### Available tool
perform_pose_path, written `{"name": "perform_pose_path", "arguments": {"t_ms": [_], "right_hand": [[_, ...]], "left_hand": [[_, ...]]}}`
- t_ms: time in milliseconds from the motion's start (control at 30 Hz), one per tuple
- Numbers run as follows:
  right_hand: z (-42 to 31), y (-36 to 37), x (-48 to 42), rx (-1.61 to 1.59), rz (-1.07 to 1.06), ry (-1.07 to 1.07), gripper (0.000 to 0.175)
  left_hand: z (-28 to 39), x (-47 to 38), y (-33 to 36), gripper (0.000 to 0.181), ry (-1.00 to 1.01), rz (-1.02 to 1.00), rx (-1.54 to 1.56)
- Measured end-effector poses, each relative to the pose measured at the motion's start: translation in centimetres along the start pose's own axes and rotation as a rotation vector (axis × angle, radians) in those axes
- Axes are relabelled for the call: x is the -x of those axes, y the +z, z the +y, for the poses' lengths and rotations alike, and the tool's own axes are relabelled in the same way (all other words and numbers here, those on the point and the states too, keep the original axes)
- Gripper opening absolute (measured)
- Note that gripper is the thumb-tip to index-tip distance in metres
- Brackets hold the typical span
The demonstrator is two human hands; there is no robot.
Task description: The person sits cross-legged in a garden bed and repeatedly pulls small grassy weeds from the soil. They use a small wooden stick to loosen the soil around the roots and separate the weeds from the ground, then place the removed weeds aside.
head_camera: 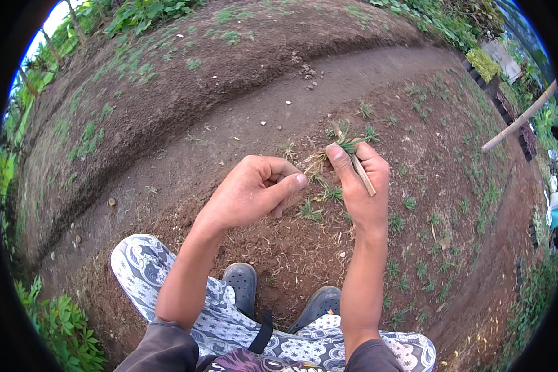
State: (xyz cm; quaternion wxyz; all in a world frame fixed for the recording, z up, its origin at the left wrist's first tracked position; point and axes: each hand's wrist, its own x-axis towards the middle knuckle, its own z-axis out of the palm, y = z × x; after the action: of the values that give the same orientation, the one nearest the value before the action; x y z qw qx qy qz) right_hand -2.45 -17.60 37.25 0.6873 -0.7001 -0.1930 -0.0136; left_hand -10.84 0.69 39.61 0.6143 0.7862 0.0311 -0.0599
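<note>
My right hand (365, 172) holds a small tuft of grass (348, 145) between thumb and fingers, with a short wooden stick (363, 176) lying across the same palm. Pale, dry roots (315, 163) hang from the tuft towards the left. My left hand (260, 188) has its thumb and forefinger pinched together at the tips of these roots; its other fingers are curled. Below and behind the hands, small grass clumps (310, 211) stand in the brown soil, with loose root bits scattered about.
Both my shoes (242, 286) rest on the soil. A trodden dirt furrow (255, 116) with small stones runs diagonally beyond the hands, beside a raised soil bank (167, 88). At the right are a long wooden pole (521, 116) and black trays (504, 111). Leafy plants (65, 325) grow at lower left.
</note>
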Motion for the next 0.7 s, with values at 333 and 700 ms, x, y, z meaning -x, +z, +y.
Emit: {"name": "perform_pose_path", "arguments": {"t_ms": [333, 700], "right_hand": [[-1.2, -1.2, -0.1, -0.021, -0.236, 0.084, 0.024], [-0.6, -0.7, -0.5, -0.120, -0.210, 0.154, 0.033]], "left_hand": [[-1.1, -0.8, 1.8, 0.022, 0.319, 0.333, 0.140], [-1.9, -0.9, 2.6, 0.016, 0.208, 0.365, 0.187]]}}
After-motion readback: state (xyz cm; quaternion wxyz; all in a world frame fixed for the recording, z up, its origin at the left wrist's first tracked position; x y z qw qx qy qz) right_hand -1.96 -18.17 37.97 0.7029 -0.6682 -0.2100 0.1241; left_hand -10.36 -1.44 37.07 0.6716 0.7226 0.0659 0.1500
